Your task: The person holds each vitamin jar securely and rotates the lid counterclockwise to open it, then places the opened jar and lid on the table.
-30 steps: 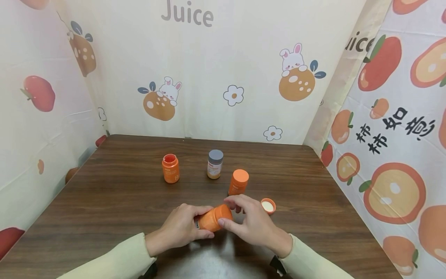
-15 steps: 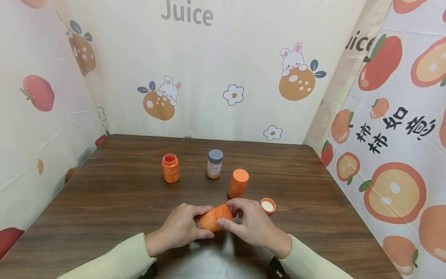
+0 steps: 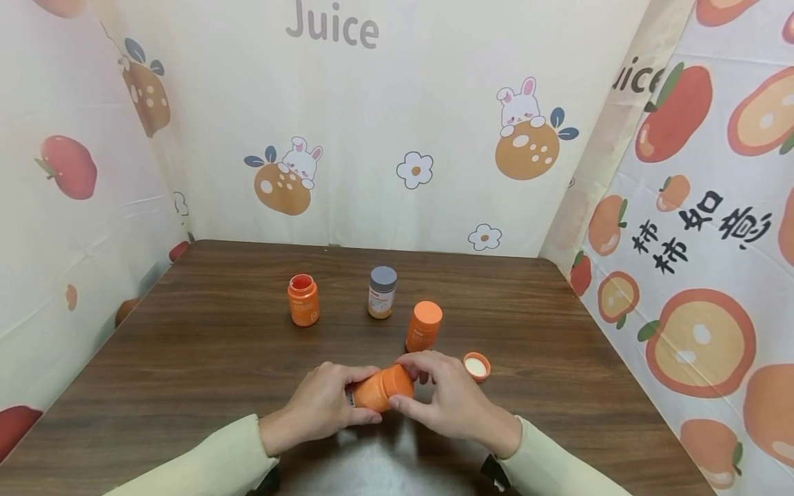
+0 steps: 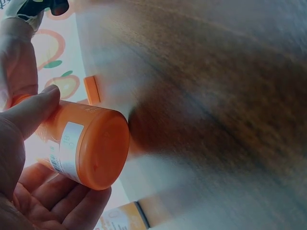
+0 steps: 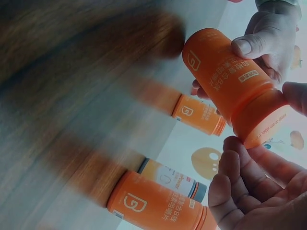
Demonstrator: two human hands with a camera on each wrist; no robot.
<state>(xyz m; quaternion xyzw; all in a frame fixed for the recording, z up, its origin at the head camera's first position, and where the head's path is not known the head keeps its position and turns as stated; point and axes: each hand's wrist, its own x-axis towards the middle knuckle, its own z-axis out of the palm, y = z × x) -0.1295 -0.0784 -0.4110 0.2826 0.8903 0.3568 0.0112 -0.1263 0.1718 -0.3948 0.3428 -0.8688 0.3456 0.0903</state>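
Observation:
An orange pill bottle [image 3: 371,393] with an orange cap [image 3: 398,379] is held tilted above the near middle of the table. My left hand [image 3: 319,403] grips its body; in the left wrist view the bottle's base and a white label [image 4: 71,143] show. At the other end my right hand [image 3: 448,396] pinches the cap between thumb and fingertips. The cap sits on the bottle in the right wrist view. Just beyond the right hand stands a capped orange bottle [image 3: 424,326]. A loose orange cap [image 3: 477,366] lies to its right, its pale inner side up.
An uncapped orange bottle [image 3: 304,301] stands upright toward the back left of the brown wooden table [image 3: 211,331]. Near the back middle is a small bottle with a grey lid [image 3: 382,292]. Printed curtains [image 3: 372,138] enclose the table's back and sides.
My right fingers and thumb have shifted slightly around the cap. My left hand and the bottle stay in nearly the same place, and the things on the table have not moved.

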